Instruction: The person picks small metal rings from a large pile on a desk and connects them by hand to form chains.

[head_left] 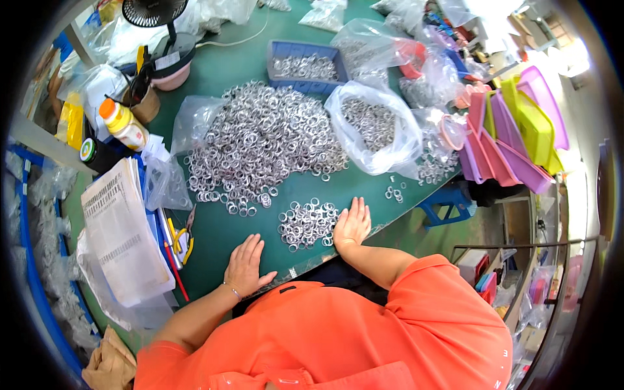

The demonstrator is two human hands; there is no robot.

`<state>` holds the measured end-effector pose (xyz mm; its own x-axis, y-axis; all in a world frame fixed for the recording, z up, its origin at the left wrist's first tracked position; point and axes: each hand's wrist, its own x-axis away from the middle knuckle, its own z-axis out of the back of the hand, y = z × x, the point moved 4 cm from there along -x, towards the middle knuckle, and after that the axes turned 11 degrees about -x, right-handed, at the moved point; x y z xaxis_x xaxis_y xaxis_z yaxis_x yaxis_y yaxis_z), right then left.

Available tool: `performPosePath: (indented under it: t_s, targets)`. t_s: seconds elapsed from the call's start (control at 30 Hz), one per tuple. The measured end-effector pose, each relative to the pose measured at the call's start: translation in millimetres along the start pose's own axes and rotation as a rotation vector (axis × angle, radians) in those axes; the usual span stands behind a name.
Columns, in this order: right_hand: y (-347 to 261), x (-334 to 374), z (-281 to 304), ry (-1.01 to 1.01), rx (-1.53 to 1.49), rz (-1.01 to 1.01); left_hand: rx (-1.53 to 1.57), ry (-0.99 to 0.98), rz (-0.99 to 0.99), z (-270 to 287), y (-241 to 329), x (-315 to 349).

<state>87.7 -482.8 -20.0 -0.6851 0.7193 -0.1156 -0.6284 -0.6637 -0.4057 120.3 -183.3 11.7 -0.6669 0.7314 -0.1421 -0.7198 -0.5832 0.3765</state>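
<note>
Between my hands lies a small pile of silvery metal rings (308, 225) on the green table (214, 229). My right hand (351, 225) rests flat against the pile's right side, fingers stretched out. My left hand (247, 265) lies on the table near its front edge, left of the small pile, fingers extended and thumb apart. Neither hand holds anything. Beyond them spreads a much larger heap of rings (266, 140). To its right stands an open clear plastic bag (408, 140) with more small metal pieces inside. A blue bin (307, 84) behind the heap also contains rings.
Left are stacked papers (123, 227), yellow-handled pliers (184, 240), a red pencil (175, 272), an orange-capped bottle (123, 123) and a fan (155, 12). Coloured plastic trays (513, 140) lean at the right, above a blue stool (448, 207). A few loose rings (395, 193) lie near the right edge.
</note>
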Motion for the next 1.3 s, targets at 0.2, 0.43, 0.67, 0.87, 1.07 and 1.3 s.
performPosePath:
  t_s: [0.2, 0.43, 0.67, 0.87, 1.07, 1.3]
  targets:
    - [0, 3, -1, -0.103, -0.071, 0.019, -0.051, -0.079, 0.029, -4, -2, 2]
    - [-35, -37, 12, -0.603, -0.598, 0.612, -0.068, -0.228, 0.096, -5, -3, 4]
    - [-53, -28, 10, -0.824, -0.513, 1.062, -0.077, -0.162, 0.090, -1, 0, 3]
    - [-52, -84, 8, -0.369, -0.594, 1.093, -0.101, -0.120, 0.040, 0, 7, 1]
    - [-52, -105, -6, -0.380, -0.480, 1.082, -0.129, 0.077, 0.026, 2, 7, -11]
    - [-46, -94, 4, -0.653, -0.824, 0.608, -0.160, 0.522, 0.233, -2, -18, -121]
